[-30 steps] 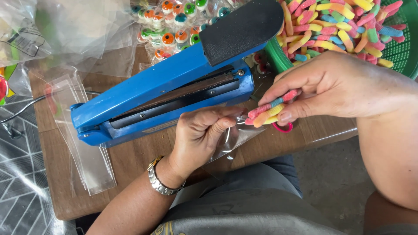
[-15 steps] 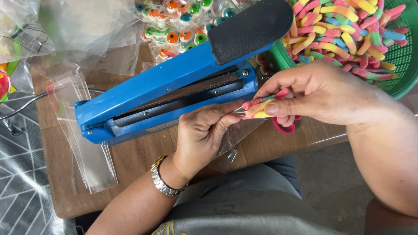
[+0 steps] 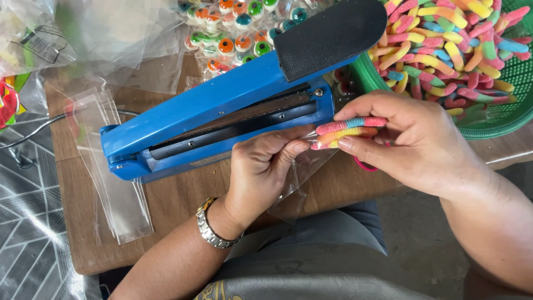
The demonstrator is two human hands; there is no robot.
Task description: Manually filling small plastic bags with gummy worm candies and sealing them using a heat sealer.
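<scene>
Pinching sugared gummy worms (image 3: pixel 350 131) with right hand (image 3: pixel 413 145) (fingers closed around them), left hand (image 3: pixel 265 173) at 9 o'clock gripping clear bag (image 3: pixel 302 176), blue heat sealer (image 3: pixel 222 119) at 11 o'clock.

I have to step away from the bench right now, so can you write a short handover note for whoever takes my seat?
Left hand: pinches the mouth of a small clear bag in front of the blue heat sealer.
Right hand: grips a few gummy worms at the bag's mouth.
Stock: more worms in the green basket on the right; empty bags stacked on the left.
Done: bag open.
Left: worms are not inside yet; the bag is unsealed and the sealer arm is raised.
</scene>
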